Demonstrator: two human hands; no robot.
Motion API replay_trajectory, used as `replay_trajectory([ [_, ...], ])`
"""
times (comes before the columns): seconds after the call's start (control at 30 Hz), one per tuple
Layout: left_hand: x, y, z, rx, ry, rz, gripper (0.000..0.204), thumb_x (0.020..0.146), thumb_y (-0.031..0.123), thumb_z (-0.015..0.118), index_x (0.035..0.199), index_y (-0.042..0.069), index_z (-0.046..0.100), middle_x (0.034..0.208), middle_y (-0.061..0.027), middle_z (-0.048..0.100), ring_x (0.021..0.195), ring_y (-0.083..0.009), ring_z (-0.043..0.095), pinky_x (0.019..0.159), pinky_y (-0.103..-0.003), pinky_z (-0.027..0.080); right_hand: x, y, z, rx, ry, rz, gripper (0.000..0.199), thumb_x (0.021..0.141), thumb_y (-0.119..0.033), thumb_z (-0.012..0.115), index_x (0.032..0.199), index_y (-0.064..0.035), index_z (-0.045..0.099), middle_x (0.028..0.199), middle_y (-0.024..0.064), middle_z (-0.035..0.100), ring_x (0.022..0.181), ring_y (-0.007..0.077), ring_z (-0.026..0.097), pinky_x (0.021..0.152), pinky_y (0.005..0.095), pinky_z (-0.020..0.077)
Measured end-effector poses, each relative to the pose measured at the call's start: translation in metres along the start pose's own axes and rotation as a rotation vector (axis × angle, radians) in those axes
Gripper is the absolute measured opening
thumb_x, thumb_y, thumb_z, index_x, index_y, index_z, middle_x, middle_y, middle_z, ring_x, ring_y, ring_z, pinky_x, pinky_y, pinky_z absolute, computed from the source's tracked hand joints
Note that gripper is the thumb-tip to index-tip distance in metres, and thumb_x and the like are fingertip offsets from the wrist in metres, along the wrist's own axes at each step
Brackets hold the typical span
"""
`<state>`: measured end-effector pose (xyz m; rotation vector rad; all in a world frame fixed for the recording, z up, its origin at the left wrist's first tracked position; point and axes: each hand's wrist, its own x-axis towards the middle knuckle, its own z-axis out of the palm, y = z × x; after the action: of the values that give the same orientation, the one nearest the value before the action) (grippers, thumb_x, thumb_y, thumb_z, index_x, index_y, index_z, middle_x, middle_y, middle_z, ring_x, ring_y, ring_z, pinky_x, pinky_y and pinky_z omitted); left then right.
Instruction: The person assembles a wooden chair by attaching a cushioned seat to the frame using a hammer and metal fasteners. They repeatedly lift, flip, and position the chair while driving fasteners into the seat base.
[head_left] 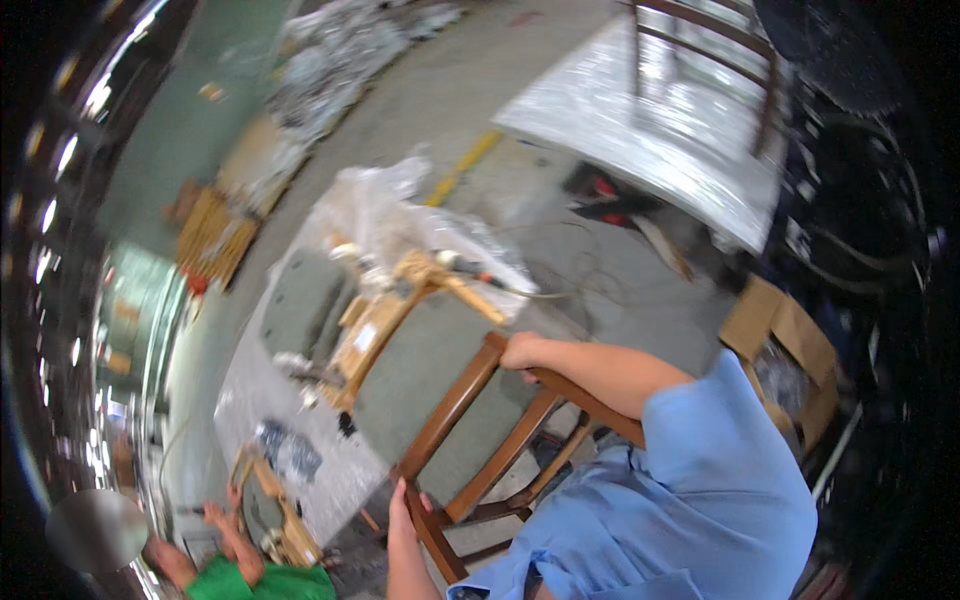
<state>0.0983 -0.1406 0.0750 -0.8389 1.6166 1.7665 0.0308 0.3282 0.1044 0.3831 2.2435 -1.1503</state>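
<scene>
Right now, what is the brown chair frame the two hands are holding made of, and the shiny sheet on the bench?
The brown chair frame looks like wood with a smooth reddish-brown varnish; its rails glint slightly. The left hand and right hand grip it. The shiny sheet on the grey bench seems clear crinkled plastic film, though blur leaves this uncertain.

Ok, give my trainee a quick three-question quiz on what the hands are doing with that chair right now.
1. True or false: both hands grip the brown wooden chair frame.
2. Which hand holds the top corner of the frame? A) left hand B) right hand
3. Fill in: beyond the frame, an unfinished pale wooden chair part lies on a grey ____.

Key: 1 true. 2 B; the left hand sits at the lower corner. 3 worktable, next to crumpled clear plastic wrap.
</scene>
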Motion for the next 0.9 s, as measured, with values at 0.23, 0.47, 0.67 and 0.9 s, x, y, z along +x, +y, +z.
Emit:
replay_trajectory([
  [0.23, -0.07, -0.122, 0.037, -0.037, 0.078, -0.014, 0.052, 0.096, 0.057, 0.054, 0.103, 0.006, 0.051, 0.066, -0.01, 0.057, 0.053, -0.0251, 0.057, 0.051, -0.039, 0.05, -0.099, 0.14, 0.054, 0.187, 0.045, 0.317, 0.022, 0.077, -0.015, 0.059, 0.073, 0.005, 0.067, 0.062, 0.0162, 0.066, 0.051, 0.0248, 0.066, 0.048, 0.0386, 0.0563],
  [0.47, -0.121, -0.199, 0.062, 0.044, 0.035, 0.009, 0.044, 0.098, 0.044, 0.059, 0.114, 0.006, 0.045, 0.069, -0.0136, 0.057, 0.056, -0.026, 0.058, 0.049, -0.04, 0.051, -0.222, 0.221, 0.112, 0.397, 0.247, 0.528, 0.018, 0.076, -0.017, 0.062, 0.076, 0.0013, 0.066, 0.063, 0.0125, 0.066, 0.053, 0.0231, 0.067, 0.049, 0.0379, 0.055],
  [0.67, -0.137, -0.254, 0.055, 0.094, -0.091, 0.078, 0.039, 0.098, 0.039, 0.061, 0.109, 0.004, 0.047, 0.066, -0.0124, 0.058, 0.05, -0.0239, 0.058, 0.045, -0.037, 0.051, -0.325, 0.264, 0.171, 0.472, 0.491, 0.572, 0.028, 0.075, -0.018, 0.066, 0.097, -0.0003, 0.065, 0.068, 0.0121, 0.067, 0.054, 0.0234, 0.067, 0.05, 0.0374, 0.0533],
  [0.9, -0.163, -0.252, 0.103, 0.234, -0.278, 0.141, 0.031, 0.089, 0.016, 0.073, 0.103, 0.002, 0.049, 0.064, -0.0083, 0.056, 0.049, -0.0199, 0.058, 0.042, -0.034, 0.049, -0.413, 0.347, 0.228, 0.607, 0.8, 0.467, 0.034, 0.073, -0.018, 0.071, 0.1, 0.0013, 0.063, 0.069, 0.0143, 0.066, 0.051, 0.0207, 0.064, 0.048, 0.037, 0.0512],
])
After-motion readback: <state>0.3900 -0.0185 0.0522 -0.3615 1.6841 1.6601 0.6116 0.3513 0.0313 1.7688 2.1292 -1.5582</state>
